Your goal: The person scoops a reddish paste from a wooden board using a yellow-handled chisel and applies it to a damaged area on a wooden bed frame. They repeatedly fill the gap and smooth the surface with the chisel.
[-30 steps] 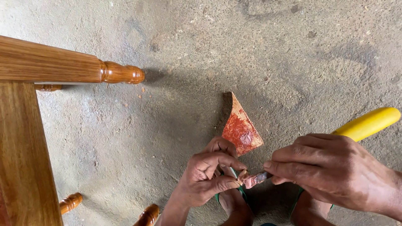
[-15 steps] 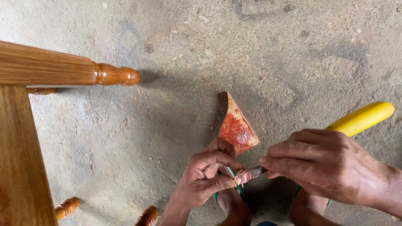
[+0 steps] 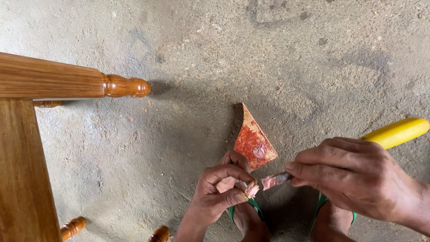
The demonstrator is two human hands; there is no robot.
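Note:
My left hand (image 3: 221, 190) pinches a triangular piece of board smeared with red-brown paste (image 3: 252, 143) between thumb and fingers, holding it tilted above the concrete floor. My right hand (image 3: 351, 177) grips a yellow-handled tool (image 3: 396, 132) whose narrow blade tip (image 3: 274, 180) carries a dab of pinkish paste. The tip is a little to the right of my left thumb, not touching the board. Both hands hover above my feet.
A varnished wooden furniture piece (image 3: 27, 148) with a turned leg and knob end (image 3: 125, 86) fills the left side. Two more turned knobs (image 3: 71, 227) show at the bottom. My feet in green-strapped sandals (image 3: 251, 215) are below the hands. Grey concrete floor (image 3: 251, 54) lies beyond.
My right hand has drawn the tool's tip slightly to the right, away from my left fingers. The board stays held in my left hand.

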